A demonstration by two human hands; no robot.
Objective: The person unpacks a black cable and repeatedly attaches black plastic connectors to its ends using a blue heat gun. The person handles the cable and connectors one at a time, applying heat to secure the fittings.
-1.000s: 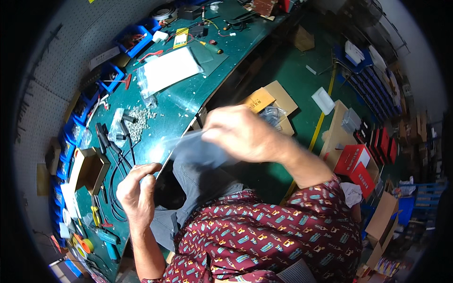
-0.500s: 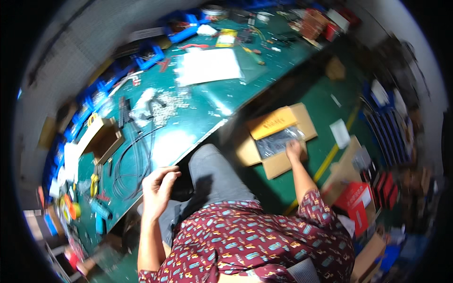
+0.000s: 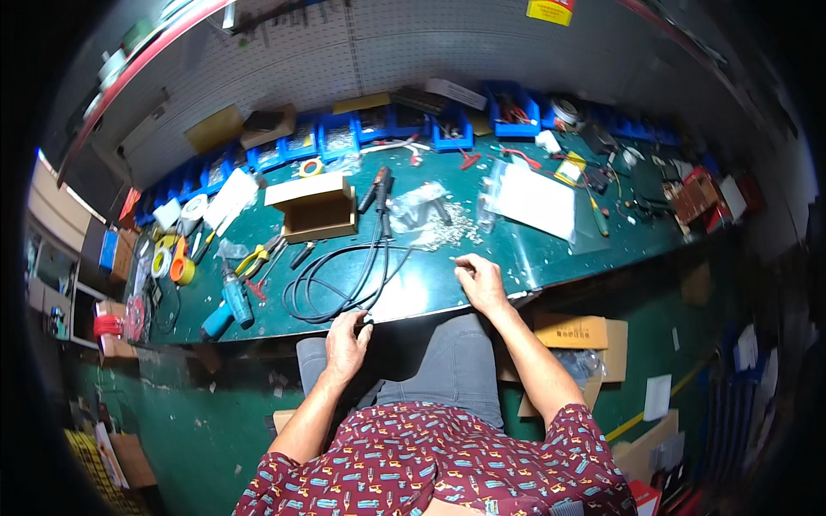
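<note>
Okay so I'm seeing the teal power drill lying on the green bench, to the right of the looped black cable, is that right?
Not quite: the head view shows the teal power drill to the left of the looped black cable, not to the right. It does lie on the green bench, as you said.

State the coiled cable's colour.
The cable is black; it shows best in the head view.
</note>
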